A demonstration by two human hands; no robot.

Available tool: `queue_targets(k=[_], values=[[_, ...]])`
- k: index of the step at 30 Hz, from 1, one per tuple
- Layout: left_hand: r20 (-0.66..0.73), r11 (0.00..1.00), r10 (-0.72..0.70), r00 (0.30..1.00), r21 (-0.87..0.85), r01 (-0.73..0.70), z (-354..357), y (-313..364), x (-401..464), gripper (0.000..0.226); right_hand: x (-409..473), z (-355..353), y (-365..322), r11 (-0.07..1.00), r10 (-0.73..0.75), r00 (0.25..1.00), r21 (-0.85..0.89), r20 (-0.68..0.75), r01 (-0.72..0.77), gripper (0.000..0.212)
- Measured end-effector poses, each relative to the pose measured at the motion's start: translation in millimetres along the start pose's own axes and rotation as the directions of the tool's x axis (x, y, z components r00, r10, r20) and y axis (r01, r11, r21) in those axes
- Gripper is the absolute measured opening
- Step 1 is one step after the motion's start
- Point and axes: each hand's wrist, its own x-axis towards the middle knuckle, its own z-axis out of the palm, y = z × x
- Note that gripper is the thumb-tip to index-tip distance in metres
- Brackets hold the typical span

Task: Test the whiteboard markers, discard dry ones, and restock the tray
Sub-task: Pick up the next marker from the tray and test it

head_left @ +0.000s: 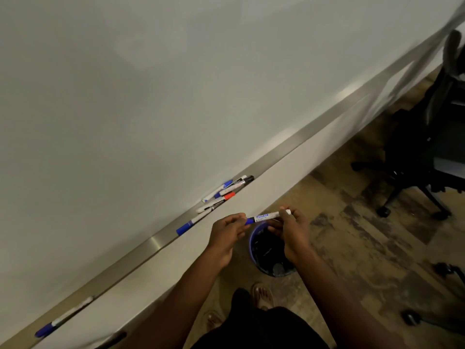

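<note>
Item: blue marker point(266, 216), white barrel w/ blue label, held level above purple bin point(254, 238), in front of tray edge.
L hand point(226, 235): fingertips pinch the blue cap end.
R hand point(293, 231): fingers curled round the white tail end.
Whiteboard point(151, 96): wide, pale.
Metal tray point(156, 241): runs along board's lower edge. Holds cluster of markers point(226, 193) (blue, black, red caps), one blue-capped marker point(188, 225) just beside cluster, another blue-capped one point(57, 323) well apart at lower left.
Bin: on floor below hands, dark contents, can't tell what.
Office chair point(427, 147): black, at right.
</note>
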Motion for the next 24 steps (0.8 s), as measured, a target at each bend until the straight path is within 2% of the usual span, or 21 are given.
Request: queue_targets(k=[4,8,10,17,24], values=[[0.033,0.996,-0.064,0.997,0.069,0.062,29.1,-12.9,19.9,0.02,23.8,-28.3,5.0,0.998,0.045,0.997,0.044,-0.06,-0.042,0.008],[0.158,0.959,-0.114,0.981,0.275,0.067,42.6,-19.5,41.9,0.062,42.9,-49.2,7.2,0.992,0.112,0.992,-0.049,-0.063,-0.115,0.042],[0.164,0.922,-0.132,0.978,0.382,0.061,44.6,-21.5,49.7,0.072,49.8,-59.6,7.0,0.986,0.128,0.987,-0.098,-0.093,-0.137,0.049],[0.133,0.924,-0.12,0.984,0.378,0.062,32.1,-37.3,65.8,0.068,66.3,-84.1,0.2,0.983,0.13,0.988,-0.119,-0.088,-0.14,0.049],[0.005,0.959,-0.077,0.997,0.275,0.073,9.6,-46.7,59.3,0.064,83.9,-73.6,-1.8,0.978,0.133,0.991,-0.159,-0.027,-0.136,0.047]])
